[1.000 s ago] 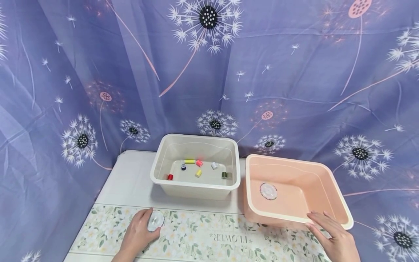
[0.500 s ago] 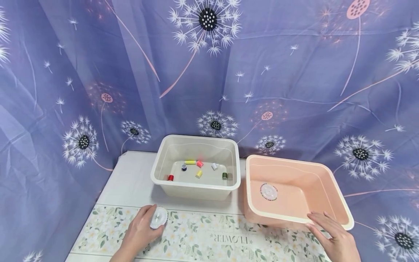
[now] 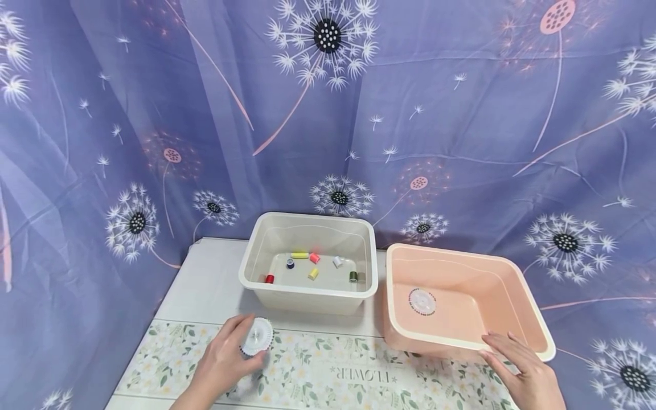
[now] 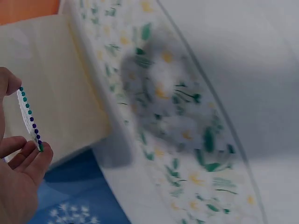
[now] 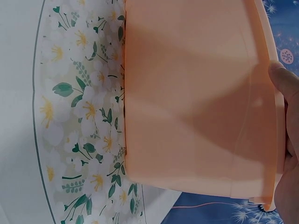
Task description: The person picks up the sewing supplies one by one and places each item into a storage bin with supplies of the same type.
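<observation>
My left hand (image 3: 224,354) pinches a round wheel of ball-headed pins (image 3: 258,337) by its edge, over the table in front of the beige bin. Side-on in the left wrist view, that pin wheel (image 4: 29,116) shows teal, blue and green pin heads between thumb and fingertips. My right hand (image 3: 530,373) grips the near rim of the peach bin (image 3: 456,340). The thumb (image 5: 284,77) lies on the rim's outer side in the right wrist view; the fingers are mostly hidden behind it. A second pin wheel (image 3: 422,302) lies inside the peach bin, at the left of its floor.
Left of the peach bin stands the beige bin (image 3: 307,299). Several small thread spools lie in it, including a red spool (image 3: 269,279) and a green spool (image 3: 353,277). A floral runner (image 3: 312,364) crosses the white table. Behind hangs a blue dandelion-print curtain (image 3: 287,165).
The left hand has shifted a little right and away from the body with its pin wheel, which now appears raised above the table. The right hand stays at the peach bin's rim.
</observation>
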{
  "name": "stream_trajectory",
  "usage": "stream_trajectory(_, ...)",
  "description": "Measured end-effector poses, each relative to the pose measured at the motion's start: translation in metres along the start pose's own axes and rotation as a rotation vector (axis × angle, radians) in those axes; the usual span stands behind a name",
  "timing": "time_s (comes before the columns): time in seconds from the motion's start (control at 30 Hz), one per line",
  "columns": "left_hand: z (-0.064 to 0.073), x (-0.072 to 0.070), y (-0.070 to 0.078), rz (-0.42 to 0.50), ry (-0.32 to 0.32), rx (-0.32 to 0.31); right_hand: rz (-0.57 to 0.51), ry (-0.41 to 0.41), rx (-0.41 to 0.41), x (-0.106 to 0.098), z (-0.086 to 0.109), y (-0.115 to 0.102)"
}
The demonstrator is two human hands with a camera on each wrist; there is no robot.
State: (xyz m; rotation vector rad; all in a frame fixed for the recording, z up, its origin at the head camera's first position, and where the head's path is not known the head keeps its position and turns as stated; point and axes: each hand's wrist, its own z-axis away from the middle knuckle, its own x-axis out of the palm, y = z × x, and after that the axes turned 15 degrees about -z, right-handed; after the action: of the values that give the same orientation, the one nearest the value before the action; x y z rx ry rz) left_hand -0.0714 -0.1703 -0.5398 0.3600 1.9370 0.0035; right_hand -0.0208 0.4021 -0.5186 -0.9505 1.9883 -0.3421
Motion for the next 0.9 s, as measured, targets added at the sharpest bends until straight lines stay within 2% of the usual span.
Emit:
stream_trajectory(0.2, -0.010, -0.018, 0.017, 0.011, 0.040, 0.071, 0.008, -0.014, 0.038, -0.001, 0.000, -0.001)
stream_trajectory(0.43, -0.026, -0.035, 0.036, 0.005, 0.055, 0.130, 0.007, -0.006, 0.022, -0.001, -0.002, -0.003)
stream_trajectory(0.63, -0.045, -0.043, 0.051, 0.000, 0.074, 0.206, 0.020, -0.004, 0.044, -0.001, -0.001, -0.004)
stream_trajectory(0.9, -0.067, -0.050, 0.067, 0.001, 0.079, 0.268, 0.025, 0.034, -0.006, 0.002, -0.001, -0.003)
